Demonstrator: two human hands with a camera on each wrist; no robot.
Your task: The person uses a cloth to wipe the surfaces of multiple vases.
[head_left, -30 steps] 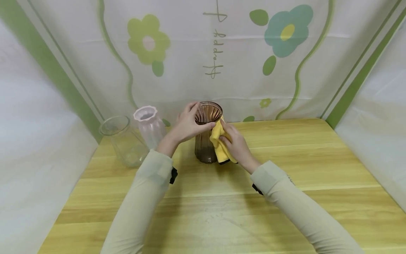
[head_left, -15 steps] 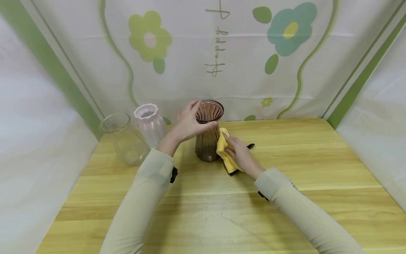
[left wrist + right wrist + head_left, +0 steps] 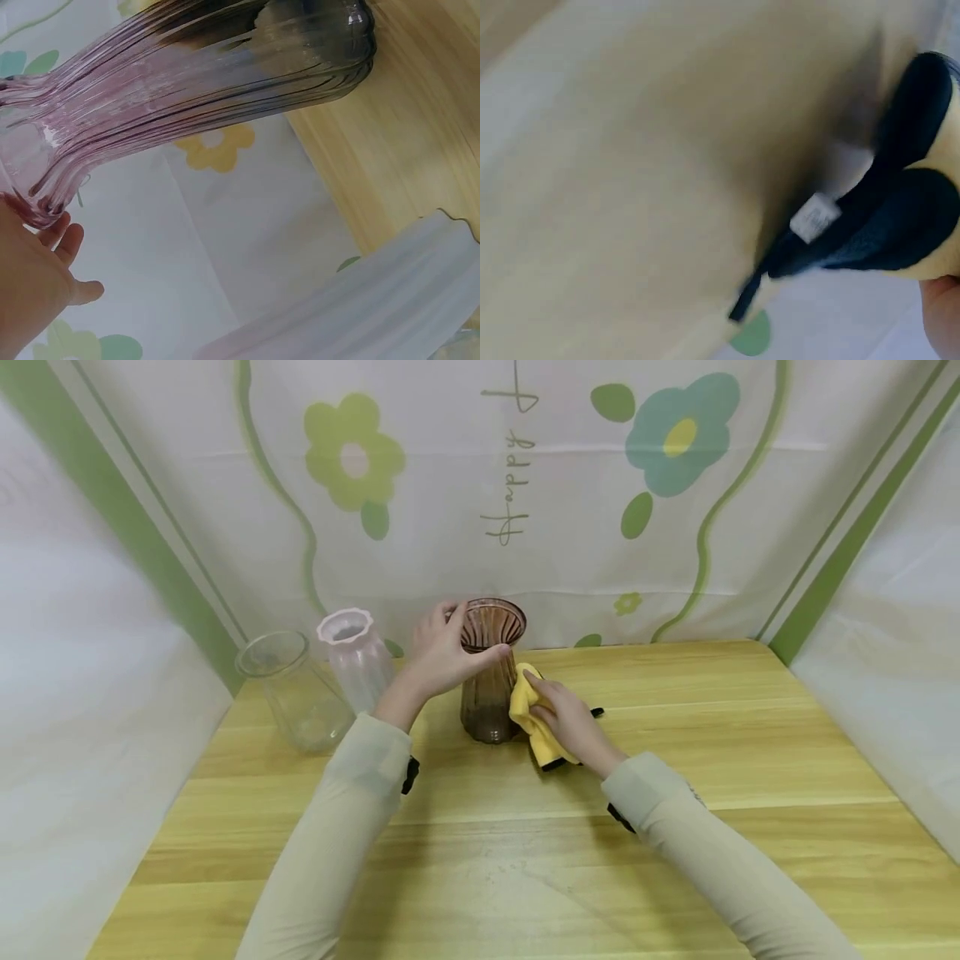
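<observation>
A ribbed brown-purple glass vase (image 3: 489,697) stands upright on the wooden table. My left hand (image 3: 438,660) holds it at the rim, thumb across the near side and fingers around the left. In the left wrist view, fingertips of that hand (image 3: 34,274) show beside the vase's flared mouth (image 3: 34,161). My right hand (image 3: 568,718) pinches a bunched yellow cloth (image 3: 553,747) at the vase's lower right side. Black edging of the cloth (image 3: 892,217) and its small white tag (image 3: 815,217) fill the right of the right wrist view, where most of the hand is hidden.
To the left stand a pale pink vase (image 3: 360,668) with a scalloped rim and a clear glass vase (image 3: 300,714), close together. Behind the wooden table (image 3: 480,868) hangs a white flowered cloth backdrop (image 3: 450,552), with white sheets at both sides.
My right hand has moved the yellow cloth down from near the rim to the vase's lower right side. The left hand has kept its hold at the rim.
</observation>
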